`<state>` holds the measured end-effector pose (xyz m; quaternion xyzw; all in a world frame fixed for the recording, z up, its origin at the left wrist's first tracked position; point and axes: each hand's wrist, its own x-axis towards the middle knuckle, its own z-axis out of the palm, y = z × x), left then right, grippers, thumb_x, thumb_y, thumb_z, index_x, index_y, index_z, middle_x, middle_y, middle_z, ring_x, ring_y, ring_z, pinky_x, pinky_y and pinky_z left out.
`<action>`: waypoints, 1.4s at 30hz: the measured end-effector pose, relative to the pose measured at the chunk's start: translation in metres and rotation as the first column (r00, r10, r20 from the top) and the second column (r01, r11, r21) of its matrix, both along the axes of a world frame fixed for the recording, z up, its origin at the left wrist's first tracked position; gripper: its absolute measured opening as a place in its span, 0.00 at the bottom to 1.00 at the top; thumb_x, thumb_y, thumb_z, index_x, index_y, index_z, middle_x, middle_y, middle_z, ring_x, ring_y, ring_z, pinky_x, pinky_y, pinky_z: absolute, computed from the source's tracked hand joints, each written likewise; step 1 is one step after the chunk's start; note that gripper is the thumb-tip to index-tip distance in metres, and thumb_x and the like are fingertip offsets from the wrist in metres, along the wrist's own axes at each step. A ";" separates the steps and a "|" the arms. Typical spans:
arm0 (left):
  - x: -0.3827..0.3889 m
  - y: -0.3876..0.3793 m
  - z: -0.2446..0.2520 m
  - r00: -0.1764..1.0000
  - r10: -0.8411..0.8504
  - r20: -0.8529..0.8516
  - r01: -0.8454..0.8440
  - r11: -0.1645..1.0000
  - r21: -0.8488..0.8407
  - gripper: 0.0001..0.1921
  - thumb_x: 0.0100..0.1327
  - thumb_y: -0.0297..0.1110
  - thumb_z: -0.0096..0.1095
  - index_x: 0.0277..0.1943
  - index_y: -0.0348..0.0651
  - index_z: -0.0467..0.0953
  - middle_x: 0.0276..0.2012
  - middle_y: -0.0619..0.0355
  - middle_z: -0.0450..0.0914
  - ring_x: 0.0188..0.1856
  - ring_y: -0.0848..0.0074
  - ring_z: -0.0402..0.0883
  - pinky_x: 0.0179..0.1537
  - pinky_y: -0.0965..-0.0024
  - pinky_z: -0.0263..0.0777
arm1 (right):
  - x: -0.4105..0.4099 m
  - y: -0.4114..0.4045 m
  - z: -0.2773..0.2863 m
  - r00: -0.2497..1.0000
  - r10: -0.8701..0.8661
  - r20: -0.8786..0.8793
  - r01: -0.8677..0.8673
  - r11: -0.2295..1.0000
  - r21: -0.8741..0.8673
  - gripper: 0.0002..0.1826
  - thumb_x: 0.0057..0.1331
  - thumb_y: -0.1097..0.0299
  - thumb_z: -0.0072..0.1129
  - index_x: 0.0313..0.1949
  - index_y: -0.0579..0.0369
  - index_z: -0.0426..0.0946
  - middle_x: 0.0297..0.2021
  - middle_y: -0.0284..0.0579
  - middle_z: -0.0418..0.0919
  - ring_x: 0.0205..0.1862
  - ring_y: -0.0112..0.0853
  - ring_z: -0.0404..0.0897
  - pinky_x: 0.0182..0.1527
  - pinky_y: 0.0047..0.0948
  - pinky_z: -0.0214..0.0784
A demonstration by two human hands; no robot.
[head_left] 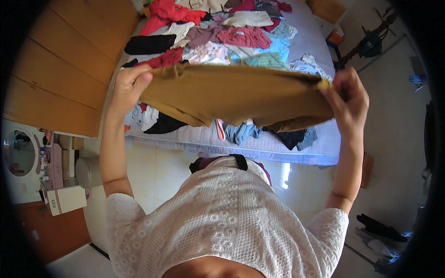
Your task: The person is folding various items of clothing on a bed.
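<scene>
A mustard-brown knit garment (236, 93) is stretched wide in the air between my two hands, above the near part of the bed. My left hand (130, 83) grips its upper left corner, thumb on top. At the upper right corner, my right hand (347, 97) pinches the cloth; this hand is slightly blurred. The garment's lower edge hangs uneven and hides part of the clothes behind it. Below that edge show a light blue garment (240, 133), a black garment (165, 123) and a dark navy piece (290, 138) on the mattress (208, 139).
Beyond lie a rose-red top (245, 37), folded black cloth (150, 44), a green garment (267, 60) and a red garment (167, 12). Wooden wardrobe doors (69, 62) stand left, above a dressing table with a round mirror (21, 152) and a stool (88, 172). A coat stand (361, 41) is right.
</scene>
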<state>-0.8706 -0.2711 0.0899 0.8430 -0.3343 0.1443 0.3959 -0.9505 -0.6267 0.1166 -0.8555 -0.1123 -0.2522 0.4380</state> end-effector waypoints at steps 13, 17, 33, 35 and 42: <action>-0.033 0.007 -0.019 0.889 -0.330 -0.318 0.284 0.941 -0.184 0.24 0.53 0.53 0.45 0.21 0.36 0.71 0.13 0.62 0.66 0.14 0.78 0.64 0.16 0.77 0.54 | -0.042 -0.007 -0.030 0.998 -0.055 -0.037 0.065 0.925 0.375 0.20 0.35 0.61 0.67 0.14 0.59 0.64 0.10 0.33 0.61 0.13 0.21 0.58 0.15 0.17 0.46; 0.006 0.000 -0.050 0.965 0.038 -0.259 -0.060 0.995 -0.076 0.20 0.55 0.46 0.45 0.24 0.34 0.70 0.16 0.61 0.67 0.20 0.81 0.64 0.21 0.78 0.55 | 0.009 -0.027 -0.033 0.972 -0.013 -0.233 0.063 0.976 0.209 0.18 0.37 0.64 0.67 0.16 0.58 0.64 0.15 0.30 0.61 0.17 0.17 0.58 0.18 0.15 0.47; 0.110 -0.038 -0.279 0.847 0.189 -0.496 -0.130 0.980 0.152 0.18 0.54 0.34 0.49 0.46 0.36 0.65 0.44 0.53 0.69 0.47 0.72 0.67 0.48 0.73 0.57 | 0.106 -0.075 -0.284 0.942 -0.250 -0.223 0.240 0.968 -0.073 0.08 0.52 0.72 0.48 0.34 0.55 0.69 0.24 0.48 0.72 0.29 0.33 0.74 0.32 0.28 0.64; 0.062 -0.001 -0.346 0.672 0.240 -0.700 -0.152 0.971 0.186 0.18 0.52 0.36 0.52 0.45 0.36 0.66 0.37 0.54 0.73 0.40 0.75 0.71 0.42 0.75 0.62 | 0.051 -0.068 -0.342 0.828 -0.279 -0.487 0.202 0.957 -0.206 0.07 0.50 0.71 0.50 0.31 0.55 0.71 0.24 0.52 0.72 0.28 0.44 0.73 0.29 0.33 0.66; -0.021 0.024 -0.462 0.205 0.340 -0.918 -0.269 0.921 0.282 0.24 0.50 0.38 0.55 0.49 0.36 0.62 0.43 0.49 0.69 0.45 0.71 0.68 0.45 0.74 0.60 | -0.019 -0.022 -0.451 0.432 -0.082 -0.898 0.352 0.932 0.084 0.21 0.46 0.65 0.57 0.39 0.62 0.68 0.31 0.53 0.73 0.35 0.38 0.73 0.37 0.29 0.64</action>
